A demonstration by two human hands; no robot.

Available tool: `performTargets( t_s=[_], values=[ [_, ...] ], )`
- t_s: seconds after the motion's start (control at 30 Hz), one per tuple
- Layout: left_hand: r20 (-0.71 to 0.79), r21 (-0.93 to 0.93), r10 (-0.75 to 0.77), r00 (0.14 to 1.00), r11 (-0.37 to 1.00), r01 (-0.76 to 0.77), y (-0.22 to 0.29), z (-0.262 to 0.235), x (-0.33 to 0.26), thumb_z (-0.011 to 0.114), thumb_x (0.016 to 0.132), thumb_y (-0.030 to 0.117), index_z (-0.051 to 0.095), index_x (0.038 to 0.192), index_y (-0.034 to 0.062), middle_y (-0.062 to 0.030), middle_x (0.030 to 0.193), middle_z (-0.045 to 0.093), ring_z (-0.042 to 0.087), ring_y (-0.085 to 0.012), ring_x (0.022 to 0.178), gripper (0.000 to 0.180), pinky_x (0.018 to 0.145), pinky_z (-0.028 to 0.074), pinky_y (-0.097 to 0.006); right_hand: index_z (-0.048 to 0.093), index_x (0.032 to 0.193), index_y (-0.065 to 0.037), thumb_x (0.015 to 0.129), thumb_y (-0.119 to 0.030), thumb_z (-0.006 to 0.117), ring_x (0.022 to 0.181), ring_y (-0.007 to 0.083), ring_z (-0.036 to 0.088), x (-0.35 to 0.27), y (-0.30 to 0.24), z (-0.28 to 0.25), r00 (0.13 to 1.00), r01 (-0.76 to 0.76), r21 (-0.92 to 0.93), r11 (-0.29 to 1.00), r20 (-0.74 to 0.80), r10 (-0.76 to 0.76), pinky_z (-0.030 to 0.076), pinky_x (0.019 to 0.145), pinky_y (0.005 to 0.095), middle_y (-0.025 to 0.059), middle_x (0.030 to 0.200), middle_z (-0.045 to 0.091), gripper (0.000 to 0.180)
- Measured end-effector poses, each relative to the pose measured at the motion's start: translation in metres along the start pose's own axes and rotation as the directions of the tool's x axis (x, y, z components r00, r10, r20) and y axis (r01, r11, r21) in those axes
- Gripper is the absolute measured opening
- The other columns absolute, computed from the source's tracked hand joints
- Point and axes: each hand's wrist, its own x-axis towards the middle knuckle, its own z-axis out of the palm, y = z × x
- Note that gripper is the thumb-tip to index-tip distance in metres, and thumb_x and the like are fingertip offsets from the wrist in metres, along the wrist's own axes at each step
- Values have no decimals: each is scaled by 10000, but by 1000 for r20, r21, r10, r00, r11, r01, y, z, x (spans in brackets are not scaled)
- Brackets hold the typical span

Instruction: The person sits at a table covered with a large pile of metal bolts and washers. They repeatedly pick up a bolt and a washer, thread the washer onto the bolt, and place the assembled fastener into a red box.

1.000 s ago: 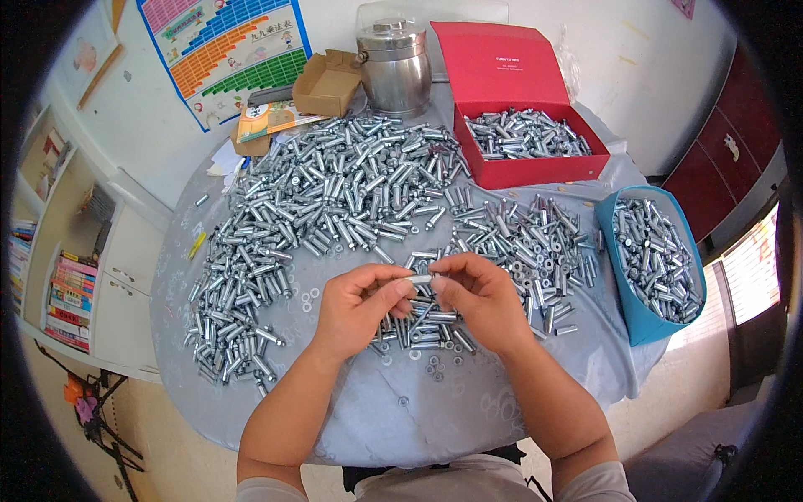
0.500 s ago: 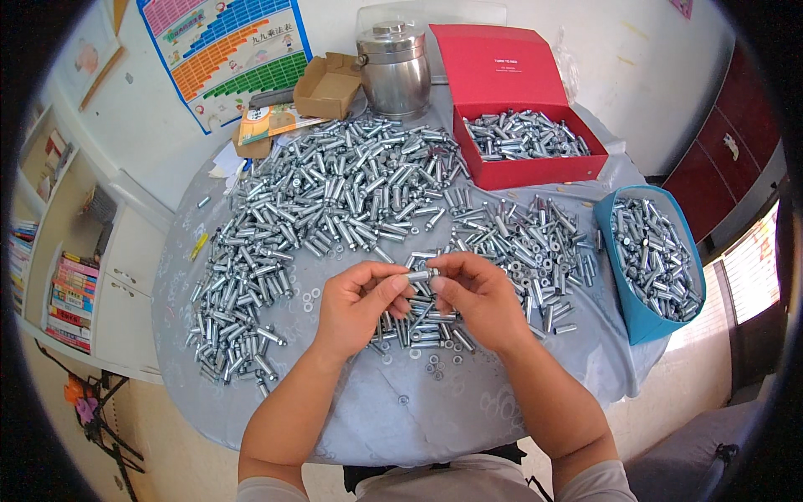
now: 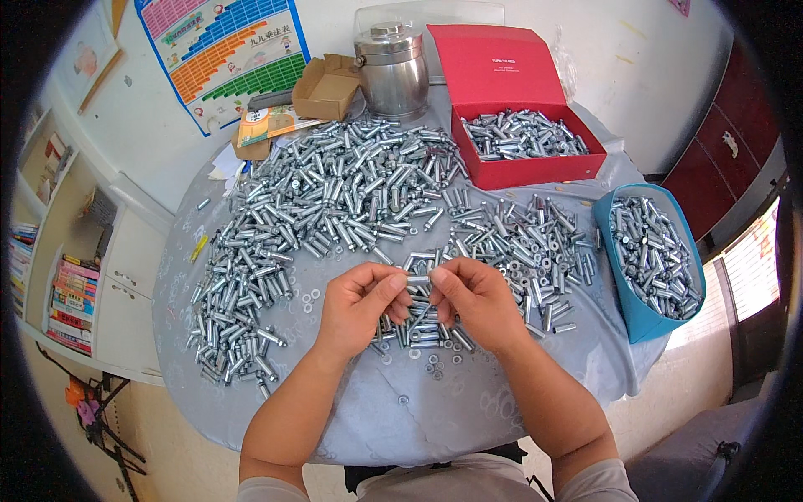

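Between my two hands, over the near part of the table, lies a silvery expansion bolt (image 3: pixel 417 279), held level. My left hand (image 3: pixel 355 305) pinches one end between thumb and forefinger, its other fingers curled in. The thumb and forefinger of my right hand (image 3: pixel 477 301) close on the other end and hide it, so a nut or washer there cannot be made out. Beneath and beyond the hands spread loose bolts and sleeves: a large heap (image 3: pixel 351 184) at the left and back, and a smaller pile (image 3: pixel 535 243) at the right with washers among it.
A red box (image 3: pixel 539 173) with its lid up holds many bolts at the back right. Another lot fills a blue fabric bin (image 3: pixel 640 309) at the right edge. A steel pot (image 3: pixel 395 75) and a small open cardboard box (image 3: pixel 324 90) stand at the back. Loose washers (image 3: pixel 434 360) lie near me.
My right thumb and forefinger have shifted around the bolt's right end, covering more of it. The left hand keeps its pinch in nearly the same place.
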Motion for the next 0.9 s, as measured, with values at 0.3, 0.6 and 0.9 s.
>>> performTargets(
  t_s=[0.3,0.6,0.9],
  values=[
    [-109,18,-104,989,994,107,1,-1,1,601,962,271,635,852,15,-48,687,620,574,-118,534,281,458,464,-250,663,1073,-28,880,-19,649,728,96,589,6,20,-5,868,462,-349,815,-8,-496,487,651,223,64,1009,630,194],
    [-46,-20,-74,996,997,73,-1,5,-1,642,934,188,680,970,-1,-37,745,647,576,-92,571,196,493,476,-231,681,1024,-25,830,-80,727,690,108,595,-5,1,5,927,346,-406,846,9,-375,486,607,244,66,939,637,208],
    [-38,-85,-187,982,979,184,-3,-3,2,661,901,114,676,968,-16,-92,815,694,642,-135,601,147,537,543,-258,671,989,-15,834,-81,719,675,114,577,-4,5,2,943,303,-423,854,4,-333,475,613,263,66,874,626,175]
  ],
)
